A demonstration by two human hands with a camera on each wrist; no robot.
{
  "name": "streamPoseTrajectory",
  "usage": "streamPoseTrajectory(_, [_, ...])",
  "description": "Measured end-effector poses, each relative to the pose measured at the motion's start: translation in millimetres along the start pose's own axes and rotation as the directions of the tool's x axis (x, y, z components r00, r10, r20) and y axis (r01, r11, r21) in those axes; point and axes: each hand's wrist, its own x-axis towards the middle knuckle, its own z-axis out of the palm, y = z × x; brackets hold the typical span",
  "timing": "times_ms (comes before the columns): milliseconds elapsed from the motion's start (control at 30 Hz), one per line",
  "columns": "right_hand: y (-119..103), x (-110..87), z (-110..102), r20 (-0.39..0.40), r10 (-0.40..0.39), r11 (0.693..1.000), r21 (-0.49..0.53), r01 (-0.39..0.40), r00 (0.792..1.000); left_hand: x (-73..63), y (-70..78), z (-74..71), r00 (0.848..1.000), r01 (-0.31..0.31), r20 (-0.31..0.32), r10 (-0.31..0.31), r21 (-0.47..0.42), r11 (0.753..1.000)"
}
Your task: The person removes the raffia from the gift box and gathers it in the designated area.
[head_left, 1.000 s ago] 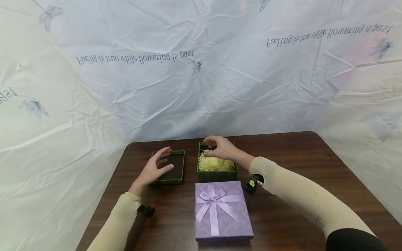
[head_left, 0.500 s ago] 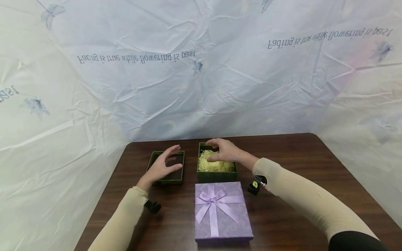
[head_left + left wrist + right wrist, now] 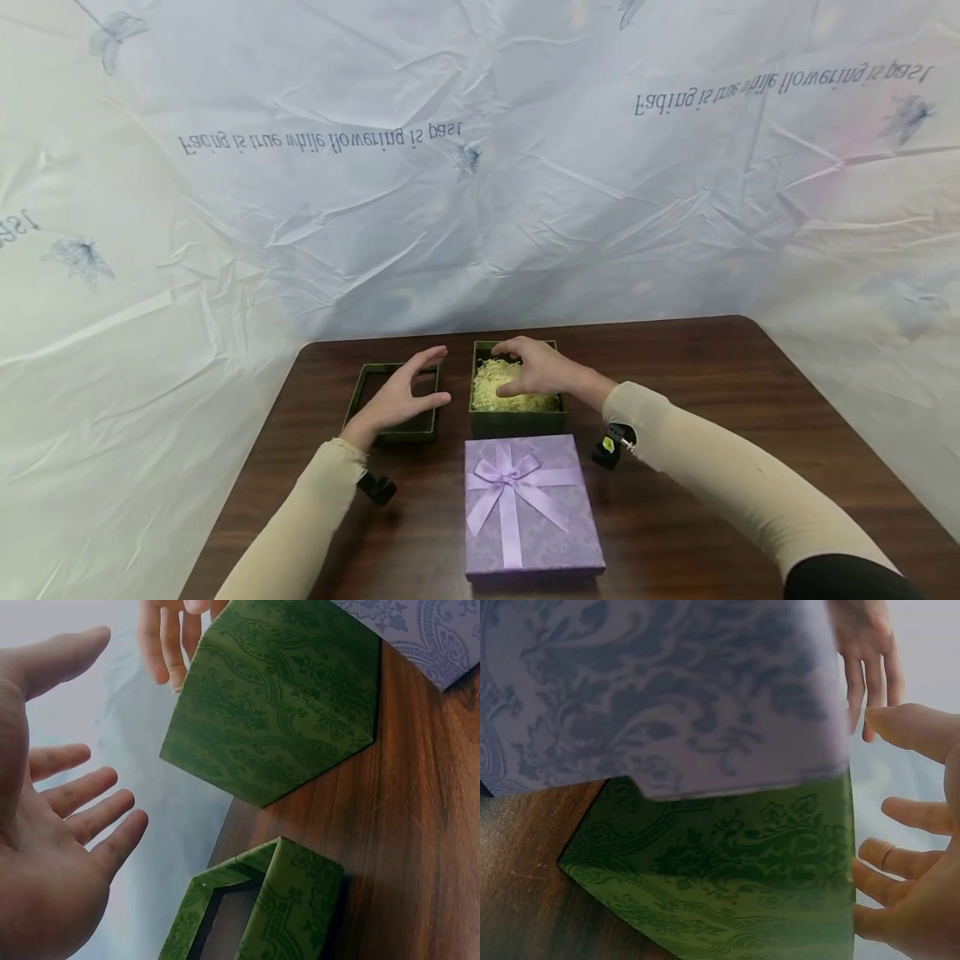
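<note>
A green patterned box (image 3: 517, 423) holds pale yellow shredded paper (image 3: 491, 387) near the back of the table. My right hand (image 3: 542, 367) hovers over this box, fingers spread and slightly bent, with nothing in it. To the left lies a green-rimmed lid (image 3: 408, 436), its dark inside facing up. My left hand (image 3: 397, 400) is above the lid, thumb apart from the extended fingers, also holding nothing. In the left wrist view, the left palm (image 3: 52, 877) shows bare beside the green box's side (image 3: 277, 705).
In front of the green box sits a closed purple gift box (image 3: 534, 508) with a lilac ribbon bow (image 3: 508, 475). All stand on a dark wooden table (image 3: 675, 367). A wrinkled white printed sheet (image 3: 525, 208) hangs behind its back edge.
My left hand has moved right across the lid, toward the green box. My right hand has shifted slightly right and nearer, staying over the shredded paper. The boxes have stayed put.
</note>
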Motion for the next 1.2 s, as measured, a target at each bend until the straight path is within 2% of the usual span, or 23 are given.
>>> streamPoseTrajectory(433, [4, 2.8, 6, 0.027, -0.009, 0.998, -0.067, 0.011, 1.000, 9.5, 0.0, 11.9, 0.998, 0.019, 0.055, -0.020, 0.005, 1.000])
streamPoseTrajectory(700, [6, 4.9, 9, 0.080, -0.024, 0.996, -0.080, 0.031, 0.997, 14.8, -3.8, 19.5, 0.985, 0.067, 0.159, -0.068, 0.014, 0.998])
streamPoseTrajectory(1000, [10, 7.1, 12, 0.143, -0.019, 0.993, -0.111, 0.035, 0.989, 17.4, -9.5, 24.1, 0.979, 0.075, 0.194, -0.063, -0.056, 0.996])
streamPoseTrajectory(1200, [11, 8.9, 12, 0.189, 0.005, 0.984, -0.178, 0.029, 0.982, 20.0, -9.9, 25.8, 0.972, 0.109, 0.219, -0.089, -0.084, 0.990])
